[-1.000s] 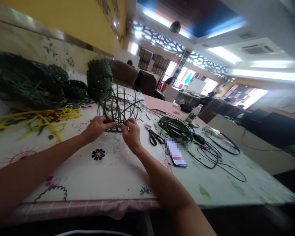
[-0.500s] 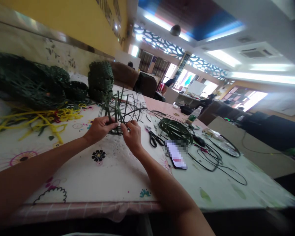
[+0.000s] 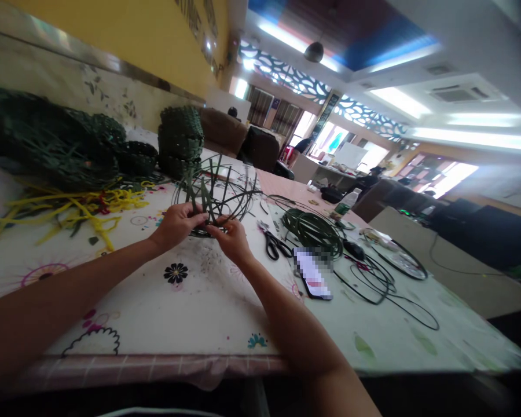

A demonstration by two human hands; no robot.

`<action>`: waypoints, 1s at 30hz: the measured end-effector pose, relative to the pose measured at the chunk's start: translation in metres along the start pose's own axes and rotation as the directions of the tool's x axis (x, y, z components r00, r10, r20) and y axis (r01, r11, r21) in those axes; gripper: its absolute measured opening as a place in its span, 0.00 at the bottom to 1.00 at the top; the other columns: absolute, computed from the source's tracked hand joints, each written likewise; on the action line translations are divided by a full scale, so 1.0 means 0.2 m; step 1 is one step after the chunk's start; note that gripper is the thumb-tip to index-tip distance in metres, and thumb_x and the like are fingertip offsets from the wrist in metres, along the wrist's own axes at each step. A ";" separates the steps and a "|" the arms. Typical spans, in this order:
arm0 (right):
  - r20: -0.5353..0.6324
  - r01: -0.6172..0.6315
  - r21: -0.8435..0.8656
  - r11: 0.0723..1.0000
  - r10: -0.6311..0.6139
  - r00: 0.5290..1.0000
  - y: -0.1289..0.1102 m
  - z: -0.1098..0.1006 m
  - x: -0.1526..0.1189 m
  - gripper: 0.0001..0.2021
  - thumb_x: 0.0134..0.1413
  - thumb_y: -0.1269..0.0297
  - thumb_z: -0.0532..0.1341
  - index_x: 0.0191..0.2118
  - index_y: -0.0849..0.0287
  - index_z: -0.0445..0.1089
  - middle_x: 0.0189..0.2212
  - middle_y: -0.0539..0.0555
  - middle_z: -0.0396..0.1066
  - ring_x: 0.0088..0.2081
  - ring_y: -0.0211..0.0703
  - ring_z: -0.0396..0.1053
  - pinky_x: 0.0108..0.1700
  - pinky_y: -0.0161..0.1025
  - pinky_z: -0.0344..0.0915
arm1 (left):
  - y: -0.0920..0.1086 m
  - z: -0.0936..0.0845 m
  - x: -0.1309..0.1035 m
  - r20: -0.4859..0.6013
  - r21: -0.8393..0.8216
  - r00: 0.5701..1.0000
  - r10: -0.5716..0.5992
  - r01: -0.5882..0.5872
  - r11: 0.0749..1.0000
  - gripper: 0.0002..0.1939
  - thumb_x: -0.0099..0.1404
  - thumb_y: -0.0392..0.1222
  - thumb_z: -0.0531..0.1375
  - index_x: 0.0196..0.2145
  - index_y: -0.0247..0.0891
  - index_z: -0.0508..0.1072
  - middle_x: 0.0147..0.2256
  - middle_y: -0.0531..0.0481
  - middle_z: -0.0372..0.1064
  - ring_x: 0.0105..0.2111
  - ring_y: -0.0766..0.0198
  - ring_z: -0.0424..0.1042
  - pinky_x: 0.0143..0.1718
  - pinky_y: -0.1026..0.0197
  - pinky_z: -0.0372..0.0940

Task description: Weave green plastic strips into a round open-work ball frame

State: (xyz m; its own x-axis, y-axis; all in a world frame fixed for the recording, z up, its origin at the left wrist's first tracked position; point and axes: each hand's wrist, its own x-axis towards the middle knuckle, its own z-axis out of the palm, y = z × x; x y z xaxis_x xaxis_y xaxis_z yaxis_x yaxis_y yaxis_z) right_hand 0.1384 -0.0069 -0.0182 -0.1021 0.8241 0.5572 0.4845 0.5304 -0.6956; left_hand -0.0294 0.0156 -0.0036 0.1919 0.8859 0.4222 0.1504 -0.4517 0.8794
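Above white floral cloth (image 3: pixel 200 318), left hand (image 3: pixel 178 225) and right hand (image 3: pixel 231 238) pinch round dark-green strip weaving (image 3: pixel 205 200), base (image 3: pixel 198 233) seemingly formed, uprights (image 3: pixel 193 200) unfinished.

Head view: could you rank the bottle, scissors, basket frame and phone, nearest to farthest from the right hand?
1. Basket frame, touching the right hand.
2. Scissors, just to its right.
3. Phone, farther right.
4. Bottle, right, farther back.
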 end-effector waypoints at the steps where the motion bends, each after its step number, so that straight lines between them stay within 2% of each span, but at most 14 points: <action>1: -0.017 -0.002 -0.019 1.000 0.002 1.000 0.00 0.01 0.00 0.13 0.58 0.55 0.64 0.27 0.56 0.74 0.28 0.51 0.73 0.37 0.44 0.69 0.49 0.45 0.61 | 0.00 0.01 0.00 -0.006 -0.012 1.000 -0.011 0.011 1.000 0.13 0.56 0.49 0.65 0.28 0.35 0.73 0.23 0.52 0.70 0.25 0.65 0.68 0.28 0.65 0.62; 5: -0.090 0.009 -0.095 0.995 -0.018 0.996 -0.01 0.00 0.01 0.11 0.57 0.62 0.62 0.25 0.57 0.71 0.27 0.52 0.72 0.38 0.45 0.69 0.48 0.43 0.61 | 0.01 0.00 0.03 -0.011 0.001 1.000 0.018 -0.018 1.000 0.15 0.58 0.51 0.65 0.30 0.35 0.75 0.24 0.51 0.73 0.27 0.62 0.71 0.32 0.62 0.66; 8: -0.142 -0.007 -0.075 0.997 -0.004 0.990 -0.02 -0.03 0.03 0.08 0.55 0.64 0.63 0.26 0.57 0.70 0.27 0.51 0.71 0.35 0.43 0.68 0.43 0.40 0.62 | 0.00 -0.04 0.06 0.073 0.101 0.986 0.148 -0.155 0.983 0.18 0.60 0.55 0.63 0.38 0.36 0.78 0.36 0.46 0.78 0.38 0.56 0.75 0.44 0.56 0.68; 11: -0.161 -0.022 -0.005 1.000 0.021 0.987 -0.02 -0.07 0.04 0.09 0.54 0.63 0.62 0.25 0.58 0.69 0.25 0.49 0.69 0.33 0.41 0.68 0.40 0.37 0.62 | -0.01 -0.10 0.09 0.175 0.255 0.925 0.337 -0.373 0.892 0.22 0.63 0.58 0.61 0.46 0.39 0.78 0.49 0.43 0.74 0.51 0.50 0.71 0.57 0.48 0.63; 13: -0.168 -0.026 0.040 0.999 0.032 0.985 -0.02 -0.08 0.05 0.10 0.54 0.61 0.62 0.25 0.58 0.69 0.25 0.49 0.69 0.32 0.41 0.68 0.38 0.36 0.62 | -0.03 -0.13 0.09 0.203 0.333 0.871 0.446 -0.490 0.805 0.24 0.64 0.59 0.60 0.49 0.40 0.77 0.53 0.42 0.70 0.56 0.48 0.68 0.61 0.46 0.60; 15: -0.191 -0.038 0.091 0.995 0.054 0.980 -0.01 -0.10 0.06 0.11 0.54 0.59 0.61 0.24 0.58 0.69 0.24 0.49 0.68 0.31 0.40 0.67 0.37 0.35 0.61 | -0.04 -0.15 0.09 0.180 0.387 0.835 0.520 -0.546 0.743 0.26 0.65 0.60 0.60 0.54 0.40 0.73 0.55 0.41 0.68 0.56 0.49 0.66 0.60 0.46 0.60; 18: -0.239 -0.059 0.166 0.984 0.099 0.966 0.01 -0.12 0.08 0.13 0.54 0.57 0.61 0.24 0.59 0.68 0.22 0.47 0.67 0.29 0.38 0.64 0.35 0.34 0.60 | -0.04 -0.16 0.08 0.118 0.424 0.806 0.580 -0.569 0.704 0.31 0.64 0.60 0.62 0.59 0.41 0.67 0.53 0.41 0.68 0.52 0.52 0.69 0.57 0.49 0.64; 20: -0.260 -0.065 0.208 0.976 0.119 0.958 0.03 -0.14 0.09 0.13 0.54 0.56 0.62 0.25 0.59 0.69 0.22 0.47 0.67 0.28 0.37 0.63 0.34 0.34 0.60 | -0.03 -0.15 0.06 0.154 0.436 0.780 0.607 -0.604 0.667 0.32 0.62 0.60 0.64 0.58 0.41 0.66 0.52 0.42 0.67 0.50 0.52 0.69 0.56 0.49 0.65; 22: -0.272 -0.063 0.236 0.970 0.128 0.954 0.04 -0.15 0.10 0.13 0.54 0.56 0.62 0.26 0.59 0.69 0.22 0.47 0.67 0.28 0.37 0.63 0.33 0.34 0.59 | -0.01 -0.13 0.04 0.221 0.462 0.757 0.615 -0.637 0.618 0.29 0.62 0.59 0.64 0.54 0.39 0.68 0.49 0.42 0.68 0.51 0.51 0.69 0.55 0.49 0.65; 24: -0.278 -0.065 0.262 0.963 0.139 0.950 0.05 -0.15 0.09 0.12 0.53 0.56 0.62 0.26 0.59 0.70 0.22 0.47 0.67 0.27 0.37 0.63 0.32 0.33 0.58 | 0.01 -0.10 0.02 0.254 0.498 0.758 0.600 -0.635 0.591 0.23 0.66 0.54 0.62 0.52 0.38 0.68 0.46 0.42 0.68 0.49 0.52 0.69 0.52 0.50 0.67; 26: -0.279 -0.080 0.289 0.954 0.164 0.946 0.05 -0.14 0.08 0.12 0.53 0.56 0.62 0.25 0.59 0.69 0.22 0.47 0.67 0.27 0.36 0.62 0.31 0.33 0.58 | 0.02 -0.08 0.01 0.242 0.520 0.769 0.591 -0.617 0.590 0.16 0.69 0.49 0.59 0.50 0.38 0.68 0.44 0.44 0.68 0.46 0.54 0.70 0.49 0.53 0.67; 30: -0.273 -0.123 0.304 0.945 0.211 0.939 0.05 -0.11 0.07 0.13 0.53 0.56 0.62 0.25 0.59 0.69 0.22 0.47 0.67 0.27 0.37 0.63 0.32 0.34 0.58 | 0.01 -0.08 0.01 0.210 0.499 0.789 0.577 -0.594 0.631 0.11 0.68 0.44 0.60 0.46 0.38 0.69 0.41 0.47 0.68 0.42 0.57 0.71 0.45 0.56 0.68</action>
State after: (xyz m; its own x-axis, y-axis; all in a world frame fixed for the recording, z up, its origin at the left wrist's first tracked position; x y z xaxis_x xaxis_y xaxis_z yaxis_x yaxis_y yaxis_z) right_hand 0.1613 0.0058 -0.0060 0.2433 0.8309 0.5004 0.2060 0.4598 -0.8638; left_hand -0.0432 0.0177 0.0031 0.4419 0.4163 0.7947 0.4648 -0.8639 0.1941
